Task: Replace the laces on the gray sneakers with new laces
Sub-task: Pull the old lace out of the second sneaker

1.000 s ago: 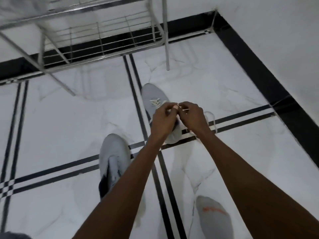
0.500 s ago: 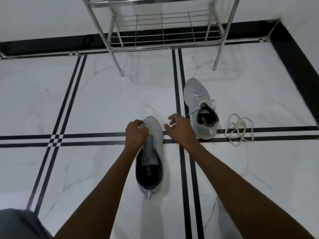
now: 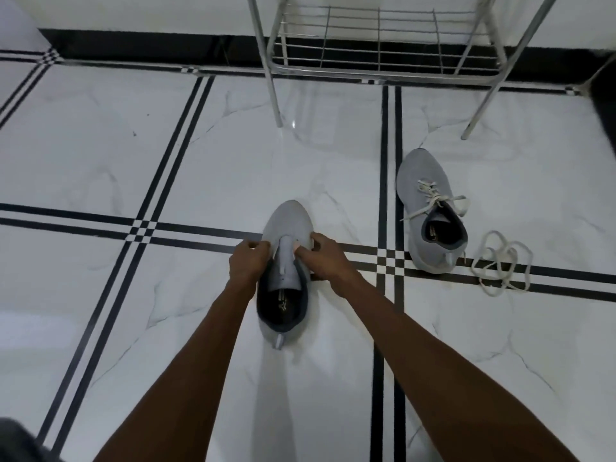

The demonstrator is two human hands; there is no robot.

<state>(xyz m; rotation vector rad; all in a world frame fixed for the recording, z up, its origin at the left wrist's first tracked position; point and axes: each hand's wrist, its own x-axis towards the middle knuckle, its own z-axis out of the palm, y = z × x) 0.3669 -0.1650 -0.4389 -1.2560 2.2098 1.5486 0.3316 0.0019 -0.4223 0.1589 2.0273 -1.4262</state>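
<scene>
A gray sneaker without laces (image 3: 287,225) stands on the floor in front of me, toe pointing away. My left hand (image 3: 248,261) grips its left side by the tongue. My right hand (image 3: 321,258) grips its right side, thumb on the tongue. The second gray sneaker (image 3: 421,188) stands to the right, laced with a white lace that is tied loosely. A loose white lace (image 3: 500,261) lies in a heap on the floor to the right of that sneaker.
A metal wire shoe rack (image 3: 376,41) stands against the far wall, its legs on the floor behind the sneakers. The floor is white marble tile with black stripes (image 3: 386,155). A black skirting runs along the wall.
Both hands have left the laced sneaker and moved left to the unlaced one, which they now hold by its sides. My view has swung left and down.
</scene>
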